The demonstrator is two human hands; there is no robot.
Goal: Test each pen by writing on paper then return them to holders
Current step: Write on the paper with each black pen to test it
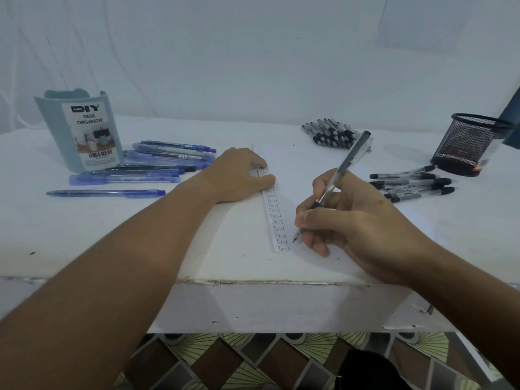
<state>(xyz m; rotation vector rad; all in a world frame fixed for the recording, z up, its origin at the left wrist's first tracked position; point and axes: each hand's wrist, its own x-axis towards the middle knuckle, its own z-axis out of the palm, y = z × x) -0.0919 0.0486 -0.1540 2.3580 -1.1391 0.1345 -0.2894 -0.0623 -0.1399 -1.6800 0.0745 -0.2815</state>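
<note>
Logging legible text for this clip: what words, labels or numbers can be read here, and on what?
"DIY DESK ORGANIZER": label on the blue-grey holder.
Barcode digits and small print beneath it: too small to read.
"Test", repeated down the paper strip.
"DIY": blue pen beside the holder.
Tag on the mesh cup: unreadable.

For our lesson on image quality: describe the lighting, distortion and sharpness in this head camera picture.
Head view: dim, bluish, even light, with only soft shadows under the right hand and mesh holder; wide-angle bending curves the table edge and stretches the forearms; "Test" on the paper strip is readable, far pens slightly soft.
</note>
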